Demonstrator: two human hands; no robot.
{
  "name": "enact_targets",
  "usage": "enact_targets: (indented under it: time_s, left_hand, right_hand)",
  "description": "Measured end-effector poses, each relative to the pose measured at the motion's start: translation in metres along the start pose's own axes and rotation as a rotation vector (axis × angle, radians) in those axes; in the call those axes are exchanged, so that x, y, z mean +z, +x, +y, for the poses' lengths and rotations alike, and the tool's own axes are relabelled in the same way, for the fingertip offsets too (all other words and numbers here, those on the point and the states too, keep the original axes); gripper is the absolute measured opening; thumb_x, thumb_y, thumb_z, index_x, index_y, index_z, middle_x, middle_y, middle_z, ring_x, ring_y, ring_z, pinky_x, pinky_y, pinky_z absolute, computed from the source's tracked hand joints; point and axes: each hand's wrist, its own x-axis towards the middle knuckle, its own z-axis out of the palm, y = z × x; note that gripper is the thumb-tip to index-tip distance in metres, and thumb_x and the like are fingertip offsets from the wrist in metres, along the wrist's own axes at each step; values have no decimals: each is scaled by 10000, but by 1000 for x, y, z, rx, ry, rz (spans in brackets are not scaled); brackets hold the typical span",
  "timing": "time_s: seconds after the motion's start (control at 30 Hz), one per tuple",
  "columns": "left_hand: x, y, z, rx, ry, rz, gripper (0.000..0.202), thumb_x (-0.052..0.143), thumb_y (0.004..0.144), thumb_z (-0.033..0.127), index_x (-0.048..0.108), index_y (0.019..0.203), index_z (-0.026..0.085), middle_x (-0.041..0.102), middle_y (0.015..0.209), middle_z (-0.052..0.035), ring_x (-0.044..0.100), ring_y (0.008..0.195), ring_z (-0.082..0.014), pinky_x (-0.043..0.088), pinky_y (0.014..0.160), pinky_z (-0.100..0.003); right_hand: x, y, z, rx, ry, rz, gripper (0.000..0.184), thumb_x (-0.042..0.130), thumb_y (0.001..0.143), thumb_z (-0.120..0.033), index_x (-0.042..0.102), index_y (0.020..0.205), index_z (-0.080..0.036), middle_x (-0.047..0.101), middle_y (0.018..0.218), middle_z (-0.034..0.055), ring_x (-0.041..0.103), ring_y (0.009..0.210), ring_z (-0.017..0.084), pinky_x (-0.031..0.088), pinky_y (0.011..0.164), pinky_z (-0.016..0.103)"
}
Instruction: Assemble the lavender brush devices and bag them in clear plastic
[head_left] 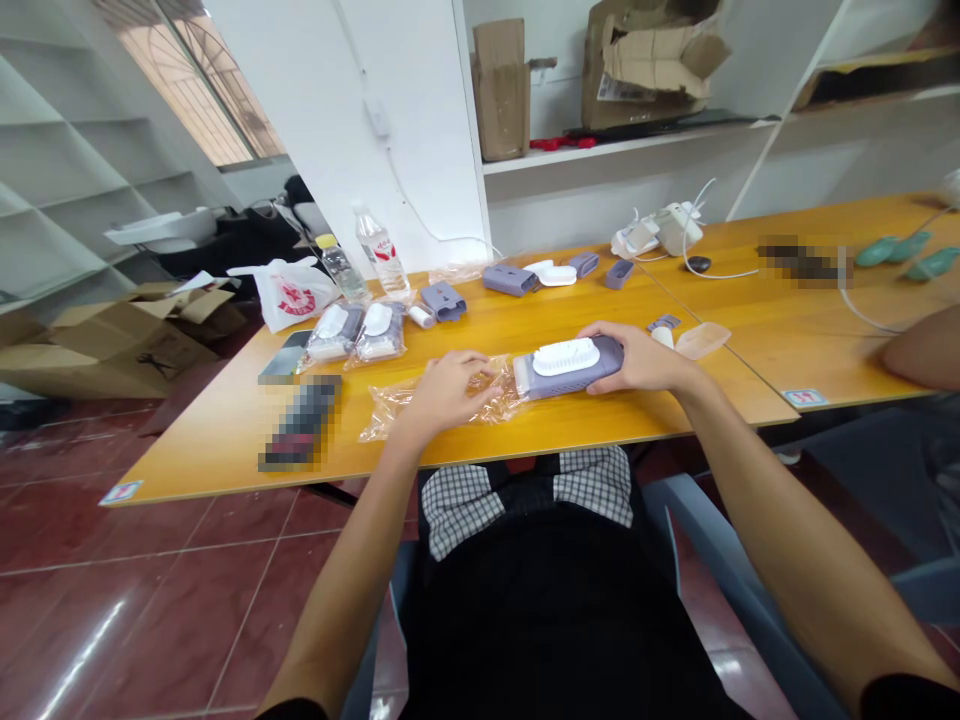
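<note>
Right hand (637, 358) — we had it closed around the purple device (568, 366) | left hand (446, 392) — we pinched the clear plastic bag (420, 402) | both on the wooden table (225, 430).

Yellow wood table (225, 430); on it a clear plastic bag (390, 405), 2 bagged devices (360, 335), 2 water bottles (381, 255), white shopping bag (289, 292), grey device parts (510, 279) at the back; 2nd table (810, 330) touching it on the right w/ white cables (705, 250).

Small packing workroom — wooden tables (225, 430), bagged devices (356, 335), cardboard boxes (652, 60), bare white shelves (60, 200)
</note>
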Motion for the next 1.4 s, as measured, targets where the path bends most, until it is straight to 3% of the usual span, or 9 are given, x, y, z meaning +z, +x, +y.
enact_targets:
  time_s: [0.13, 0.27, 0.43, 0.57, 0.67, 0.77, 1.03, 1.23, 1.4]
  left_hand:
    - [6, 5, 6, 9, -39, 93, 139, 686, 1007, 309, 785, 948, 230, 807, 1186, -80, 744, 1138, -292, 557, 1064, -516]
    - [6, 6, 7, 72, -167, 217, 147, 673, 1019, 322, 771, 954, 233, 822, 1070, -64, 762, 1040, -266, 575, 994, -456]
    - [4, 5, 11, 80, -205, 311, 195, 640, 1040, 364, 758, 964, 228, 823, 1026, -60, 762, 994, -258, 574, 972, -440]
    - [3, 5, 14, 41, -221, 297, 211, 605, 1053, 376, 748, 983, 236, 813, 1046, -58, 760, 1018, -255, 582, 998, -445]
    - [1, 3, 12, 17, -227, 254, 231, 658, 1026, 414, 738, 1153, 239, 796, 1207, -77, 745, 1142, -273, 577, 1065, -472]
    - [0, 2, 8, 7, -232, 177, 416, 727, 985, 452, 689, 1342, 241, 749, 1377, -105, 711, 1268, -302, 552, 1135, -507]
    - [4, 2, 5, 15, -227, 75, 530, 783, 956, 516, 675, 1387, 227, 729, 1419, -114, 690, 1319, -318, 521, 1175, -524]
    - [7, 4, 4, 9, -231, 112, 143, 744, 984, 367, 765, 1041, 238, 811, 1097, -56, 755, 1070, -272, 572, 1033, -488]
    - [9, 6, 4, 14, -272, 168, 90, 777, 961, 321, 768, 923, 240, 812, 1005, -52, 757, 996, -262, 586, 971, -472]
  right_hand:
    - [1, 0, 0, 4, 13, -30, 680, 981, 567, -411, 720, 1174, -254, 769, 1245, 65, 711, 1171, 377, 542, 1085, 552]
    - [5, 1, -1, -7, 42, -42, 687, 984, 576, -418, 714, 1187, -257, 766, 1245, 64, 711, 1161, 367, 540, 1090, 547]
    - [18, 3, -6, -46, 48, 38, 674, 978, 616, -445, 697, 1202, -267, 759, 1246, 68, 694, 1167, 375, 541, 1073, 557]
    - [30, 5, -10, -62, 70, 86, 705, 984, 622, -447, 671, 1228, -271, 748, 1240, 71, 689, 1136, 367, 556, 1030, 547]
    - [34, 6, -9, -54, 83, 105, 710, 981, 629, -468, 664, 1231, -266, 744, 1225, 74, 689, 1120, 360, 561, 1012, 537]
    - [31, 6, -7, -51, 92, 98, 721, 990, 613, -489, 670, 1217, -262, 747, 1204, 69, 691, 1115, 363, 555, 1015, 537]
    - [14, 2, -8, -76, 54, 94, 683, 998, 596, -456, 705, 1181, -257, 771, 1212, 67, 707, 1135, 376, 559, 1030, 544]
    - [-1, -1, -6, -47, 27, 177, 722, 1005, 581, -530, 709, 1182, -263, 776, 1197, 76, 707, 1129, 396, 564, 1017, 560]
    - [-5, -3, -2, -41, 45, 321, 772, 1003, 589, -602, 693, 1217, -277, 761, 1220, 89, 695, 1161, 397, 550, 1034, 558]
